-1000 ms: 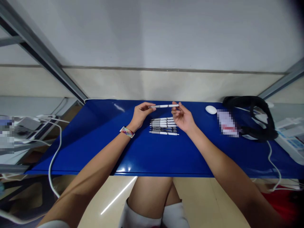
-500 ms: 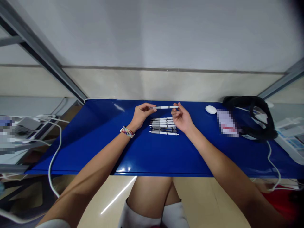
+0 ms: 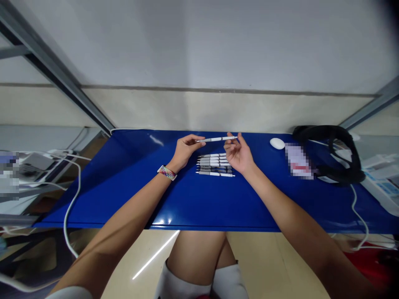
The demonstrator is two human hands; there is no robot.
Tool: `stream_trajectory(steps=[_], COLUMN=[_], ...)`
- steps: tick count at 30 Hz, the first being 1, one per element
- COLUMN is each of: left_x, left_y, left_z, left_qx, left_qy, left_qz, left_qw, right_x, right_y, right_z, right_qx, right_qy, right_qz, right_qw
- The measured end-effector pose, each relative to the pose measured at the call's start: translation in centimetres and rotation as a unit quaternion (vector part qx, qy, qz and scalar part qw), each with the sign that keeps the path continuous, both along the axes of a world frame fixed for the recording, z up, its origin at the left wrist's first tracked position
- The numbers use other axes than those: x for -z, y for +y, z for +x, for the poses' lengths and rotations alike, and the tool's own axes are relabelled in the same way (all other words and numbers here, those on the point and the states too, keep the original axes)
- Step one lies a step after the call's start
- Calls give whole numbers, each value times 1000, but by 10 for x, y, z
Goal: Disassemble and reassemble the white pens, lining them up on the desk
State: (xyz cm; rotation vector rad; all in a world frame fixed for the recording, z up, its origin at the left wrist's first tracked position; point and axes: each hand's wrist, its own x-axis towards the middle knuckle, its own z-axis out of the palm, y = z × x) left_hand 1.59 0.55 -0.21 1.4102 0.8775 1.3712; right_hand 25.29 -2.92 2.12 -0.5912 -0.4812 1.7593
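Observation:
A white pen with a grey grip (image 3: 215, 139) is held almost level above the blue table, its right end slightly higher. My left hand (image 3: 184, 150) pinches its tip end between thumb and fingers; a woven multicoloured band is on that wrist. At the pen's other end, the thumb and a finger of my right hand (image 3: 239, 154) close around the push button, with the other fingers curled below. Just under the held pen, several similar pens (image 3: 213, 164) lie side by side in a stack of rows, tips to the left. My right hand hides some of their right ends.
To the right on the blue table (image 3: 124, 187) are a white computer mouse (image 3: 277, 143), a blurred packet (image 3: 297, 160) and a black head strap (image 3: 352, 153). White cables (image 3: 73, 203) hang at the left edge. A wall (image 3: 212, 110) rises behind, with grey metal posts at both sides.
The right end of the held pen has tilted up slightly. My right thumb has shifted a little to the right, onto the pen's end. My left hand has stayed in place.

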Motion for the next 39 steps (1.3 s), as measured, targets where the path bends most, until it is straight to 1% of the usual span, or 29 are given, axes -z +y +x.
stream_trajectory(steps=[2,4,7,9,12,16,19,23,26,28,31,34,39], left_x=[0,0,-1,-2,-2,-2,-1,-2,-2,-1,0,0,-1], left_y=[1,1,-1,-2,-4,-4,-4,-3,-3,-3,-3,-3,-3], left_z=[0,-1,0,2,3,2,2,2,2,2,1,1,2], left_qx=[-5,-7,-2,0,-3,1,1,-4,-1,-3,-6,-3,-5], left_qy=[-7,-12,-14,-9,1,0,-2,-9,-11,-6,6,10,1], left_qz=[0,-1,-6,-9,-8,-5,-5,-2,-1,-1,-1,-1,1], left_qw=[1000,1000,1000,1000,1000,1000,1000,1000,1000,1000,1000,1000,1000], right_x=[-2,-4,-5,-3,1,8,8,4,1,2,2,1,-3], right_y=[-2,-4,-3,-3,-1,1,0,-2,-3,-4,-6,-7,-8], right_z=[1,2,2,2,3,5,6,5,5,6,8,8,6], right_qx=[-23,-30,-9,8,19,3,5,7,0,-8,-14,-3,2], right_qy=[25,45,50,46,23,10,3,-16,16,43,34,17,41], right_qz=[-3,-16,-47,-53,-32,19,42,30,14,18,31,24,5], right_qw=[999,998,998,997,999,1000,999,999,1000,999,999,1000,999])
